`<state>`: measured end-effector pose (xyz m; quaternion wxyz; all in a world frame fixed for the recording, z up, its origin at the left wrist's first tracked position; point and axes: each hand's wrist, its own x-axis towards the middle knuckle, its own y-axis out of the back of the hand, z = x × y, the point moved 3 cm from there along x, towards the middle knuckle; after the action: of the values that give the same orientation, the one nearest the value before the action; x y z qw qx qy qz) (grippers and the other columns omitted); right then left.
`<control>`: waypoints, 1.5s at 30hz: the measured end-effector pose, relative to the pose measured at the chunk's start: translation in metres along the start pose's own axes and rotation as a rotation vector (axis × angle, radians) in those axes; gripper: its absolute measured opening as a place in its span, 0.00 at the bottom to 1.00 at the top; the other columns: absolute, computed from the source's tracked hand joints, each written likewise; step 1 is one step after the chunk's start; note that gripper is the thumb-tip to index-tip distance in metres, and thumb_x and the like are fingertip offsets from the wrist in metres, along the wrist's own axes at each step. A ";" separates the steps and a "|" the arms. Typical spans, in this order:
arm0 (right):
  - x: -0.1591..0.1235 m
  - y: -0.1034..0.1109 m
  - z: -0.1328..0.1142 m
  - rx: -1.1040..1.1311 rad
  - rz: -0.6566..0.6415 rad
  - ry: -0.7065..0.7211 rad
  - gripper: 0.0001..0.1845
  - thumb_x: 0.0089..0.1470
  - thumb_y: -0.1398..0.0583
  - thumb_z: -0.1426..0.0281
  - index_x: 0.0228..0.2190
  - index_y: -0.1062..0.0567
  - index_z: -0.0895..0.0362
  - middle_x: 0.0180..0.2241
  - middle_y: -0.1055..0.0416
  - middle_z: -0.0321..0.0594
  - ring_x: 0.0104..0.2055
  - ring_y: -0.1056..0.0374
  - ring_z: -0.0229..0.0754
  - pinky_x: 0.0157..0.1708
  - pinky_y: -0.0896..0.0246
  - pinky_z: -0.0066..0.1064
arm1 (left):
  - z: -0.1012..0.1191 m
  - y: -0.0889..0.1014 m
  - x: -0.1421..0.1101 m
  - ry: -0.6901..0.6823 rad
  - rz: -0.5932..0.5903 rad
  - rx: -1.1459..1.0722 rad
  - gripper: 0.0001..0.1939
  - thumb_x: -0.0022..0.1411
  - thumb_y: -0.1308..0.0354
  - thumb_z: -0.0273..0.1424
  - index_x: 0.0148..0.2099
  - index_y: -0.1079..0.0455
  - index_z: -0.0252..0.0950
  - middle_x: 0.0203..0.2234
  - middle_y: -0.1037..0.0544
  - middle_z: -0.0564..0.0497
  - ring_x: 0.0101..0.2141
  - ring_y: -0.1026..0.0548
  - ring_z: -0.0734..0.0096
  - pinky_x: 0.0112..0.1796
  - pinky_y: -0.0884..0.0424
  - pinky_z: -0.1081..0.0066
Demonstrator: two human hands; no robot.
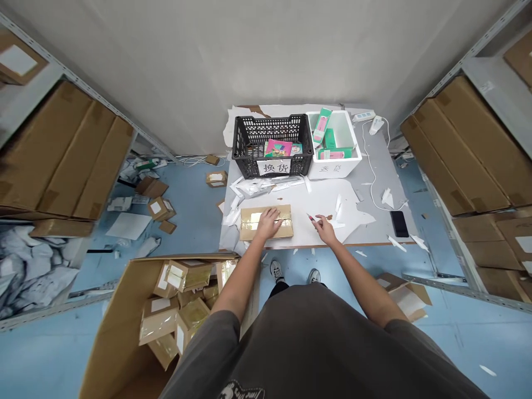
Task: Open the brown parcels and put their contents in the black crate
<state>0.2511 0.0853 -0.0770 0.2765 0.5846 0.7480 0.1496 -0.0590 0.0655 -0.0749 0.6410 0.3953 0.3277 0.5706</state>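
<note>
My left hand (269,221) lies flat with fingers spread on a small taped cardboard parcel (253,226) near the front edge of the grey table (378,183). My right hand (323,226) is to the right of the parcel, fingers closed around a thin red-tipped tool (311,218) that points towards the parcel. Torn white paper strips (253,187) lie behind the parcel.
A black crate (249,141) with colourful boxes and a white bin (347,160) with green-pink boxes stand at the table's back. A black phone (399,223) and a white cable lie at right. A large open carton (124,310) of parcels sits lower left. Shelves with cartons flank both sides.
</note>
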 end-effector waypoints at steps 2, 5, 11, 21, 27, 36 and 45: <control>-0.002 -0.007 0.005 0.265 0.057 -0.084 0.34 0.61 0.48 0.34 0.44 0.31 0.52 0.30 0.24 0.36 0.28 0.28 0.42 0.35 0.30 0.35 | -0.008 0.012 0.006 -0.008 -0.063 0.020 0.27 0.71 0.40 0.45 0.66 0.26 0.37 0.67 0.28 0.40 0.69 0.36 0.47 0.69 0.39 0.49; 0.002 -0.004 0.018 0.496 0.145 -0.193 0.35 0.56 0.48 0.30 0.37 0.35 0.50 0.28 0.25 0.35 0.24 0.30 0.40 0.28 0.31 0.32 | -0.026 0.028 0.014 0.003 -0.208 0.069 0.37 0.63 0.33 0.53 0.67 0.27 0.36 0.69 0.30 0.39 0.70 0.38 0.44 0.70 0.41 0.50; 0.018 0.029 0.080 0.552 0.305 -0.352 0.30 0.58 0.45 0.38 0.36 0.29 0.52 0.22 0.32 0.30 0.23 0.30 0.41 0.25 0.33 0.31 | -0.058 0.050 0.008 0.158 -0.392 0.209 0.49 0.59 0.34 0.59 0.75 0.38 0.43 0.75 0.40 0.41 0.74 0.47 0.38 0.69 0.46 0.44; 0.040 0.052 0.198 -0.073 0.351 -0.463 0.22 0.61 0.45 0.60 0.48 0.20 0.59 0.37 0.24 0.46 0.41 0.29 0.51 0.47 0.34 0.40 | -0.019 0.027 -0.019 0.401 -0.140 0.328 0.39 0.69 0.44 0.57 0.75 0.40 0.47 0.69 0.33 0.41 0.68 0.40 0.40 0.67 0.45 0.44; 0.029 0.043 0.170 -0.326 0.411 -0.345 0.26 0.61 0.45 0.65 0.56 0.22 0.59 0.56 0.29 0.60 0.59 0.36 0.62 0.58 0.40 0.54 | 0.030 -0.010 -0.031 0.647 0.034 0.289 0.44 0.69 0.51 0.62 0.75 0.40 0.40 0.62 0.28 0.32 0.62 0.35 0.32 0.64 0.47 0.34; -0.043 -0.097 -0.002 0.153 -0.175 -0.105 0.47 0.61 0.41 0.50 0.74 0.47 0.50 0.50 0.20 0.46 0.46 0.21 0.51 0.48 0.25 0.43 | 0.022 -0.006 -0.056 0.530 -0.140 0.062 0.49 0.64 0.44 0.64 0.77 0.43 0.40 0.58 0.23 0.33 0.58 0.26 0.38 0.56 0.31 0.48; -0.032 -0.098 -0.046 -0.173 0.027 0.022 0.41 0.66 0.49 0.55 0.75 0.48 0.54 0.59 0.26 0.51 0.58 0.28 0.55 0.55 0.30 0.44 | 0.026 -0.041 -0.093 0.546 0.037 -0.329 0.45 0.70 0.43 0.56 0.79 0.46 0.37 0.59 0.24 0.35 0.60 0.24 0.50 0.59 0.29 0.58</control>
<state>0.1518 0.0326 -0.0865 0.3156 0.5669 0.7272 0.2241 -0.0294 -0.0317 -0.1010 0.5742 0.1242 0.3838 0.7124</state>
